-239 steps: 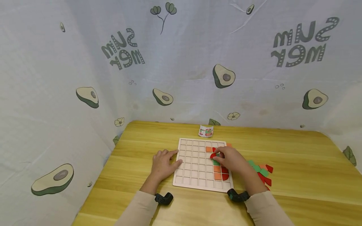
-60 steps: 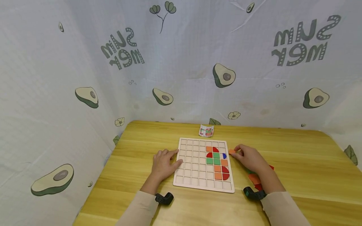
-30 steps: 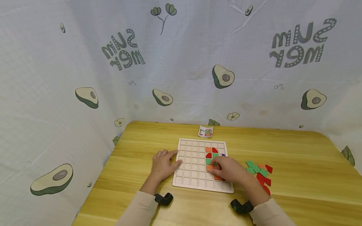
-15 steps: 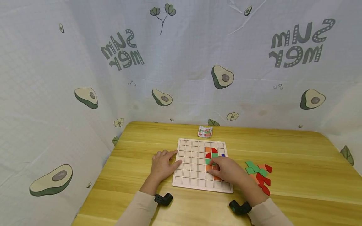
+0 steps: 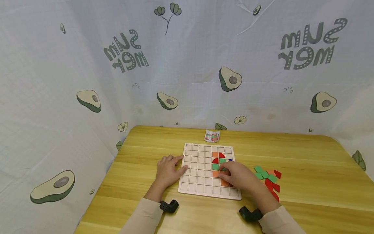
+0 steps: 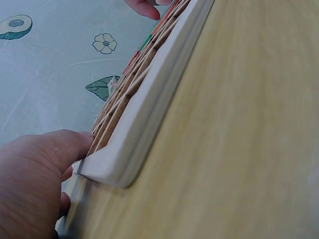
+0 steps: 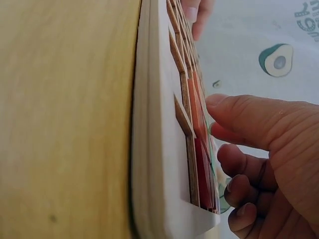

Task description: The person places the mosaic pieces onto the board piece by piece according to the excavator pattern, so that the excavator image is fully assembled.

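Observation:
A pale wooden grid board (image 5: 193, 172) lies on the table with coloured tiles on its right side. My left hand (image 5: 168, 172) rests at the board's left edge, thumb on the rim and index finger stretched along it. My right hand (image 5: 238, 175) hovers over the board's right part, fingers bent, with no tile visible between thumb and index finger. Just left of its fingertips, an orange square tile (image 5: 215, 174) sits in a cell. Above it are a green tile (image 5: 215, 166) and a red rounded piece (image 5: 215, 161). The right hand hides several neighbouring cells and most of a blue piece (image 5: 230, 160).
Loose green, orange and red tiles (image 5: 264, 175) lie right of the board, beside my right forearm. A small patterned card (image 5: 212, 136) stands behind the board. Behind the wooden table (image 5: 140, 143) hangs a printed curtain (image 5: 187, 65).
Since two seconds ago, my right hand has brought an orange tile from the board's right side into a cell left of the other orange ones. It has now drawn slightly right of it. Left hand unmoved.

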A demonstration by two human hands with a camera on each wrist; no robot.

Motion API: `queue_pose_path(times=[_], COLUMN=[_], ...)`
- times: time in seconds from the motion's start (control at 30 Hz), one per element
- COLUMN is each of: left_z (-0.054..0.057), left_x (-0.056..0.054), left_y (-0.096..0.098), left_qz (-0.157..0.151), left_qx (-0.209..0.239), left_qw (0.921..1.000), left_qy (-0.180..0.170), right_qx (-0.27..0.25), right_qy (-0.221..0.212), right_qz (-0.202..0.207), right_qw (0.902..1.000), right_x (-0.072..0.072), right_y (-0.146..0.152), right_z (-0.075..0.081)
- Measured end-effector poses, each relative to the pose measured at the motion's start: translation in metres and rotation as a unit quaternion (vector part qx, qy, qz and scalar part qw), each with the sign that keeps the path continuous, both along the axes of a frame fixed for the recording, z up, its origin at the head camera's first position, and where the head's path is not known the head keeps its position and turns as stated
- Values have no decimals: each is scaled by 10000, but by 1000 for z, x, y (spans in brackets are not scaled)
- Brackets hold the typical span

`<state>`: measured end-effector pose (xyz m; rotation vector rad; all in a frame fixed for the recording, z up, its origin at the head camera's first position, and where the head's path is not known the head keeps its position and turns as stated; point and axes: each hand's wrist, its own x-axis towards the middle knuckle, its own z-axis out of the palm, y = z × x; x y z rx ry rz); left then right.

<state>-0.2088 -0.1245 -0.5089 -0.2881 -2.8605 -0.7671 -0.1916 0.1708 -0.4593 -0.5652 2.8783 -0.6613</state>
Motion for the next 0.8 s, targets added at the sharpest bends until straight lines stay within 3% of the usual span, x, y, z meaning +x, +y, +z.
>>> queue_pose_path(times=[0.13, 0.37, 0.8], left_z=[0, 0, 1], left_x=[0, 0, 1], left_y=[-1, -1, 0], left_qz=[-2, -9, -25], left_qx=[14, 1, 13], left_qw=[10000, 10000, 10000], left_qy=[21, 8, 12], right_qx=[-13, -94, -18], right_qy=[38, -84, -244], right_qz=[42, -228, -803], right_qw=[10000, 9997, 9965], right_x=[0, -1, 7], right_y=[1, 11, 52], right_z=[0, 6, 11])
